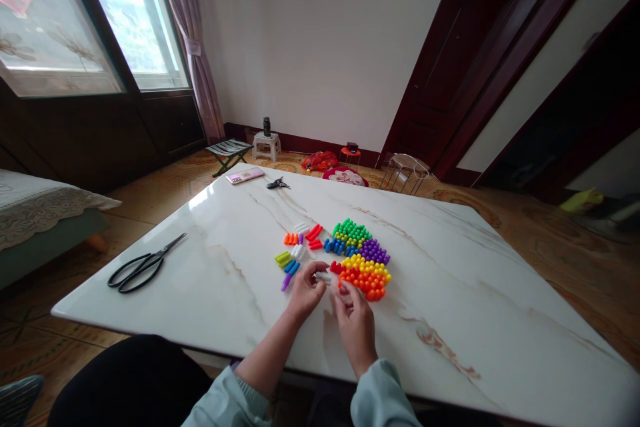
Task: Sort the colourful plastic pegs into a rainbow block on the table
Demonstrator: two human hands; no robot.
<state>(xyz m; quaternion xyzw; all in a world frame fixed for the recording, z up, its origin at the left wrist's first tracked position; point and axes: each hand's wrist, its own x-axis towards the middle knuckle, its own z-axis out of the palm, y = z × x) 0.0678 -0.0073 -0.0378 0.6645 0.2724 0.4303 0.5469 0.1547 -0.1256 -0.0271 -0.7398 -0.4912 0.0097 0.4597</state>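
My left hand (306,295) is closed in a pinch, with small whitish pieces (324,277) at its fingertips; whether it grips them is unclear. Beside it my right hand (357,323) has its fingers pinched together at the edge of the orange beads (367,283); what it holds is too small to make out. Red beads (336,267), yellow beads (367,265), purple beads (375,251), blue beads (340,247) and green beads (351,230) lie grouped by colour. Left of these are short tube-shaped pieces: orange tubes (291,239), red tubes (314,233) and yellow-green tubes (283,259).
Black-handled scissors (143,268) lie at the left of the marble-patterned table (215,307). A phone (245,175) and keys (278,183) rest near its far edge. Beyond stand a folding stool (230,148) and a white stool (267,145) with a dark bottle (267,125) on it.
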